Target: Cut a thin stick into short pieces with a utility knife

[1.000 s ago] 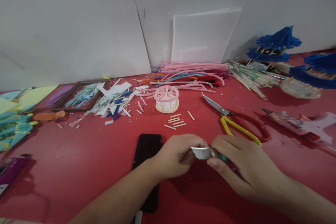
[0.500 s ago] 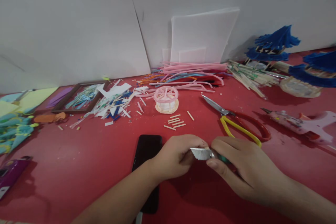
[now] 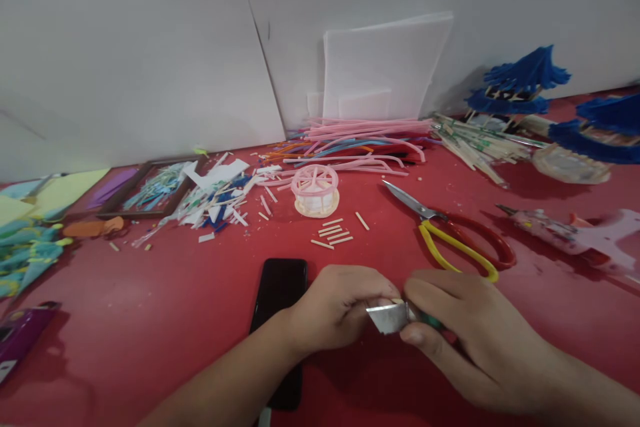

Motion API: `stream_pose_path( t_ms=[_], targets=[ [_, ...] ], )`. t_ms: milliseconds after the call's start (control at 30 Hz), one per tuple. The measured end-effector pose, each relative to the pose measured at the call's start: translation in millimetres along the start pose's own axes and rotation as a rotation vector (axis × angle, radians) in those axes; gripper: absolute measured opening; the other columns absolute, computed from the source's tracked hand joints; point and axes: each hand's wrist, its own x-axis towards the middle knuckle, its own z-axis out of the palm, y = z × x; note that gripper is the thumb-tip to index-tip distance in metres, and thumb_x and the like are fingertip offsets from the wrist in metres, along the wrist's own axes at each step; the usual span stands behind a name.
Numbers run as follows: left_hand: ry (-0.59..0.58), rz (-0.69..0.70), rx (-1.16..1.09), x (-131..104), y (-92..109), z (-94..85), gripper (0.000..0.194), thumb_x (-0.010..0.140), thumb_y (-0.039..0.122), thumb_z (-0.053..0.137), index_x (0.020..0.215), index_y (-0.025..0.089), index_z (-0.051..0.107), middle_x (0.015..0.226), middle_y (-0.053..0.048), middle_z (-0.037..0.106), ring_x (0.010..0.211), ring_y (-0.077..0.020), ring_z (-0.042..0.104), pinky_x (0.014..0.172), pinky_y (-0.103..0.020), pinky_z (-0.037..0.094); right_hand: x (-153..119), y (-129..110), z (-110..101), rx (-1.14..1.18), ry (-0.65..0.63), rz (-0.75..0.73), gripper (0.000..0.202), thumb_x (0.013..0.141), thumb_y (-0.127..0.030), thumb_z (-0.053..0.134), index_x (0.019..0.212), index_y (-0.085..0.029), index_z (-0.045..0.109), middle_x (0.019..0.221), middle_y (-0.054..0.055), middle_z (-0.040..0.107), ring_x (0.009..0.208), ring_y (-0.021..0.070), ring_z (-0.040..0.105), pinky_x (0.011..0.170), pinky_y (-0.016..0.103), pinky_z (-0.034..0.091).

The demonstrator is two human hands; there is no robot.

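My right hand (image 3: pixel 465 330) is closed round a knife with a green handle (image 3: pixel 431 320); its wide metal blade (image 3: pixel 389 318) points left. Against the blade, my left hand (image 3: pixel 340 307) is closed in a pinch, and a small pale wooden tip (image 3: pixel 397 301) shows between the two hands. The rest of that piece is hidden by my fingers. Beyond the hands lie several short wooden sticks (image 3: pixel 330 232). Behind them stands a small round model (image 3: pixel 315 190) with a pink spoked top and a pale base.
A black phone (image 3: pixel 280 287) lies partly under my left forearm. Scissors (image 3: pixel 425 213) and a pink glue gun (image 3: pixel 565 237) lie to the right. Pink strips (image 3: pixel 370 130), scraps (image 3: pixel 220 197) and blue-roofed models (image 3: pixel 525 83) stand or lie farther back. A purple tool (image 3: pixel 25 337) is at left.
Both hands have moved slightly down toward me. The blade has tilted, so more of its flat face shows. The objects on the table have not moved.
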Motion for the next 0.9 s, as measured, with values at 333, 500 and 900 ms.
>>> stream_pose_path(
  t_ms=[333, 500, 900],
  targets=[
    [0.063, 0.09, 0.051, -0.6, -3.0, 1.0, 0.026, 0.094, 0.02, 0.038, 0.078, 0.015, 0.058, 0.073, -0.008, 0.071, 0.069, -0.0139, 0.066, 0.068, -0.022, 0.051, 1.4, 2.4, -4.7, -0.071, 0.041, -0.012, 0.045, 0.101, -0.044, 0.027, 0.064, -0.021, 0.04, 0.055, -0.002, 0.047, 0.045, 0.01, 0.04, 0.045, 0.025, 0.025],
    [0.069, 0.063, 0.077, 0.3, -1.6, 1.5, 0.033, 0.097, 0.029, 0.035, 0.078, 0.016, 0.059, 0.07, -0.008, 0.07, 0.067, -0.0142, 0.066, 0.067, -0.023, 0.052, 2.9, 0.9, -2.8, -0.088, 0.054, -0.026, 0.045, 0.1, -0.044, 0.028, 0.064, -0.021, 0.041, 0.055, -0.002, 0.047, 0.045, 0.0105, 0.04, 0.046, 0.025, 0.025],
    [0.101, -0.046, 0.083, -2.3, -4.6, -1.2, 0.032, 0.097, 0.023, 0.037, 0.077, 0.015, 0.061, 0.068, -0.005, 0.068, 0.06, -0.0105, 0.062, 0.063, -0.02, 0.05, -2.9, 35.0, -21.0, -0.227, 0.168, 0.211, 0.032, 0.098, -0.038, 0.035, 0.069, -0.024, 0.042, 0.054, -0.001, 0.051, 0.045, 0.0144, 0.051, 0.045, 0.025, 0.033]
  ],
)
